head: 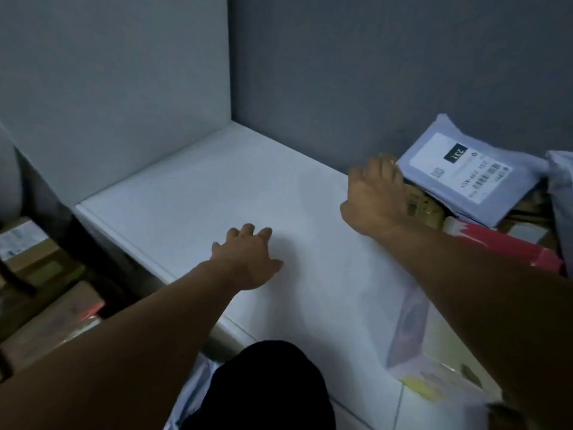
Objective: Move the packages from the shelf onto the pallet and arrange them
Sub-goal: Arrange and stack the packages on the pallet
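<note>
The task's things are at the right edge of the frame, in a loose pile at the far right end of the white shelf (217, 187), against the grey wall (372, 72). On top lies a grey mailer bag (471, 175) with a printed label, tilted, and its long axis runs from its left corner down toward the lower right of the frame. Under this corner a small brown box (426, 209) shows, and just below it in the frame there is a red box (508, 246).

The right hand (375, 197) is at the left end of this pile and touches the corner of the mailer bag. Its fingers are curled, but the tips are hidden behind the hand, so it is not possible to tell if they already hold the bag or the brown box, or only reach for them. The left hand (248, 256) is in the middle of the frame, well apart from the pile. It rests on the bare shelf with the fingers spread wide and holds nothing.

The pile lies to the right of both hands, and the right hand is clearly the nearer one. It seems the step is to take one package from the left end of the pile. Some cardboard boxes (46, 324) stand lower, at the lower left of the frame; whether that is the pallet cannot be told.
</note>
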